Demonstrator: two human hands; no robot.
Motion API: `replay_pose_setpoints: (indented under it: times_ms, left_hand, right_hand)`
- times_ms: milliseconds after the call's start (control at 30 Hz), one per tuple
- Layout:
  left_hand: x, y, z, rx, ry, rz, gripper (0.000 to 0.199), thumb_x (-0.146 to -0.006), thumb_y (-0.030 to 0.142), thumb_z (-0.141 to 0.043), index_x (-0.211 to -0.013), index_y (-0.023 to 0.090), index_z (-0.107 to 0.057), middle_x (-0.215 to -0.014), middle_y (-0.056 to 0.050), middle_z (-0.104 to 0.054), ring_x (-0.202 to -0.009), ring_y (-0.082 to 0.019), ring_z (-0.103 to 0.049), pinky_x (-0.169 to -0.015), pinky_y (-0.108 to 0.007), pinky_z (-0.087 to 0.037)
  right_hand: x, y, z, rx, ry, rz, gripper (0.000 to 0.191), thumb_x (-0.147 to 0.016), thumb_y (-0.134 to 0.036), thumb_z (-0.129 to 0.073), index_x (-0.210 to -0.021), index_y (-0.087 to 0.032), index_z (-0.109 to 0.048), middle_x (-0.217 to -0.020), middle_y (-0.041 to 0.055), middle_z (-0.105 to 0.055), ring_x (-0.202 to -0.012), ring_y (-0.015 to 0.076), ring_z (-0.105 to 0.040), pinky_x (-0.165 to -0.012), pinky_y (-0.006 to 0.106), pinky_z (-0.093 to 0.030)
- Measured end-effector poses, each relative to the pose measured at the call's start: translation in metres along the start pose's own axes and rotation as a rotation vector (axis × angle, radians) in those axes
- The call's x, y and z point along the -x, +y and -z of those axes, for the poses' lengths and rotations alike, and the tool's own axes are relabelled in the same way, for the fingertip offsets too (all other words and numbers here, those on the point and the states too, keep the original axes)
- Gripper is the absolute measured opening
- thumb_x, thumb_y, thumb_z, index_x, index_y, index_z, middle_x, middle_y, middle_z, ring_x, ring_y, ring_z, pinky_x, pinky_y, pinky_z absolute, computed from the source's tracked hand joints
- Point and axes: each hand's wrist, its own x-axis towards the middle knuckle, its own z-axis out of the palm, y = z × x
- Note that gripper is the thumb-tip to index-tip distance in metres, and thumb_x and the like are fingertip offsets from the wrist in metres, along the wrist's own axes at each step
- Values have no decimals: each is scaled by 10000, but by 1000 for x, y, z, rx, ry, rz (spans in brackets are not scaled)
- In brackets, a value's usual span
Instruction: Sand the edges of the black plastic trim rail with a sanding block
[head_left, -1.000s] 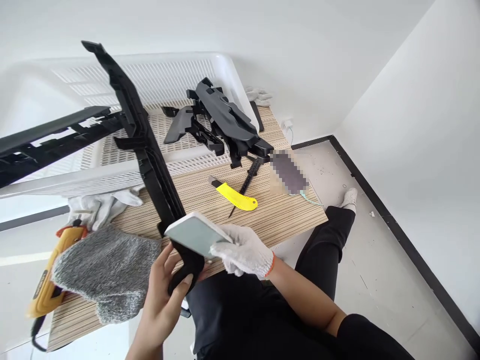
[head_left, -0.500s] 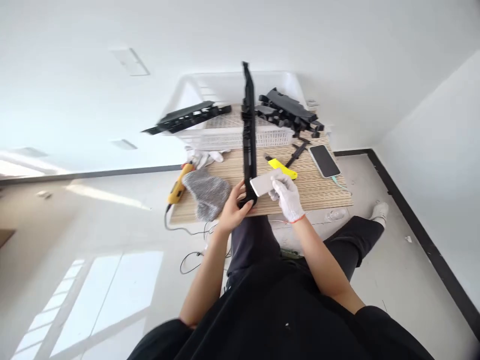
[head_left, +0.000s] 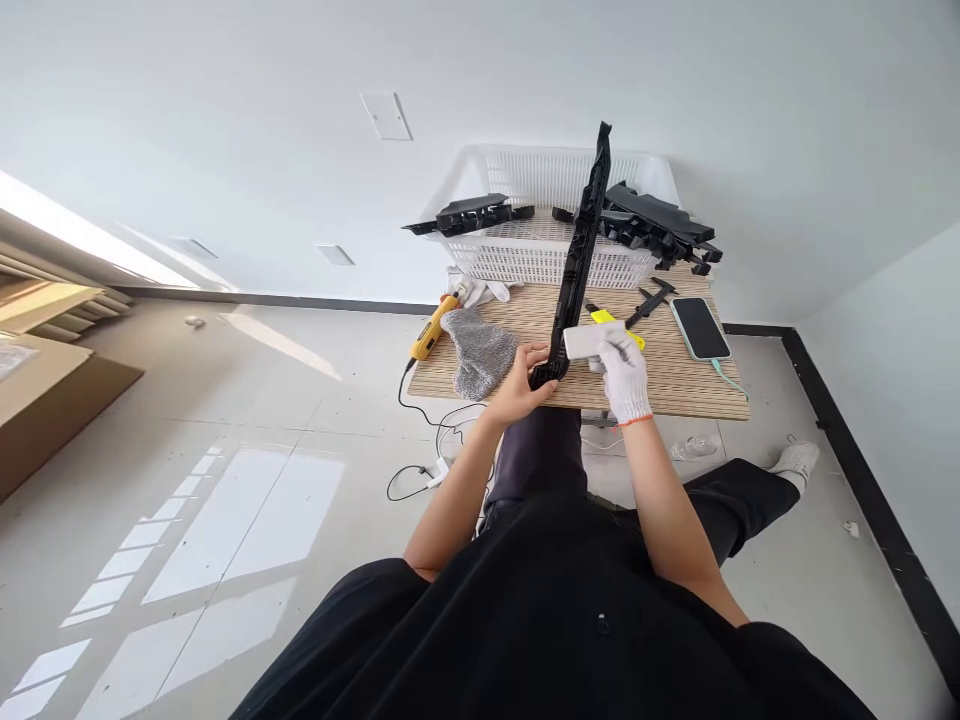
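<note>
Black plastic trim strip [head_left: 577,262] stands nearly upright, long axis running from the near table edge up past the white basket [head_left: 540,262], top end tipped slightly to the right. Its lower end sits in the bare left hand [head_left: 517,372], fingers curled round the foot of the strip just over the front edge of the wooden table [head_left: 675,375]. Right hand [head_left: 622,365], in a white work glove, closes its fingers on a pale sanding block [head_left: 585,341] and presses it flat against the strip's right side, low down. Both forearms reach forward from the lap, elbows bent, wrists close together. A grey glove [head_left: 480,350] lies just left of the left hand, with a yellow rotary tool [head_left: 430,334] at the table's left edge. Yellow utility knife [head_left: 619,322], caliper [head_left: 646,303] and phone [head_left: 697,327] lie to the right, apart from the hands. More black parts [head_left: 660,230] rest on the basket's rim. Open floor lies left and right of the table.
</note>
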Motion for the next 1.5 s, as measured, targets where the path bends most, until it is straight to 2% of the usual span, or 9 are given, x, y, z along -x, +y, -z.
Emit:
replay_pose_setpoints:
  times_ms: [100, 233, 300, 700, 833, 933, 1067, 1233, 1500]
  left_hand:
    - [-1, 2, 2, -43, -24, 12, 553, -865, 440, -705, -1301, 199, -466, -1389, -167, -609, -1346, -312, -563, -1085, -446, -471]
    - [-5, 8, 7, -68, -110, 48, 501, -847, 419, -717, -1251, 172, -552, -1211, -121, -711, -1173, -292, -669, -1040, -431, -511]
    - [-6, 11, 7, -96, -116, 65, 497, -830, 377, -729, -1253, 167, -575, -1217, -114, -723, -1159, -290, -680, -1030, -421, -521]
    - [-12, 11, -11, -146, 37, 52, 403, -780, 338, -794, -1139, 165, -731, -1044, -67, -799, -939, -256, -745, -806, -327, -581]
    - [-11, 12, -10, -120, 29, 38, 411, -744, 294, -812, -1128, 164, -740, -1068, -74, -800, -972, -257, -748, -830, -324, -579]
    - [-11, 11, -7, -83, 60, 40, 424, -741, 317, -822, -1125, 157, -737, -1106, -92, -792, -1019, -263, -743, -883, -346, -582]
    - [-11, 8, -6, -95, 65, 38, 454, -718, 340, -838, -1112, 141, -730, -1090, -108, -789, -981, -261, -748, -841, -349, -596]
    - [-12, 8, -5, -81, 123, 32, 445, -746, 429, -845, -1075, 158, -720, -1067, -103, -788, -1001, -262, -744, -892, -380, -600]
    - [-12, 7, -4, -94, 121, 42, 443, -706, 400, -855, -1051, 151, -730, -1059, -98, -794, -988, -259, -747, -864, -358, -599]
  right_hand:
    - [1, -3, 0, 29, -84, -64, 357, -614, -411, -851, -831, -197, -666, -863, 13, -713, -657, 130, -644, -524, 250, -531]
    - [4, -8, 3, -8, 7, -8, 340, -699, -466, -791, -892, -222, -655, -832, -18, -700, -628, 98, -617, -536, 223, -514]
    - [6, -7, 5, 42, -84, -61, 340, -693, -449, -816, -885, -213, -666, -849, -2, -713, -642, 105, -621, -541, 230, -522]
    - [16, -11, 6, 45, -118, -90, 205, -779, -387, -775, -892, -240, -689, -860, -20, -690, -618, 82, -560, -524, 215, -477]
    - [16, -15, 12, 119, -293, -149, 176, -753, -339, -813, -834, -226, -706, -912, 3, -713, -660, 100, -591, -556, 236, -506]
    - [17, -15, 13, 83, -178, -110, 152, -793, -354, -781, -882, -244, -725, -952, 2, -721, -651, 95, -590, -552, 236, -501]
    - [20, -13, 9, 150, -317, -86, 151, -762, -332, -819, -834, -227, -738, -965, 25, -731, -769, 134, -633, -639, 265, -543]
    - [24, -13, 5, 20, -122, -91, 184, -816, -359, -767, -972, -265, -744, -836, -15, -679, -616, 94, -566, -534, 241, -491]
    - [28, -12, 5, 66, -225, -59, 131, -811, -339, -782, -919, -270, -756, -973, 13, -718, -737, 123, -611, -608, 257, -536]
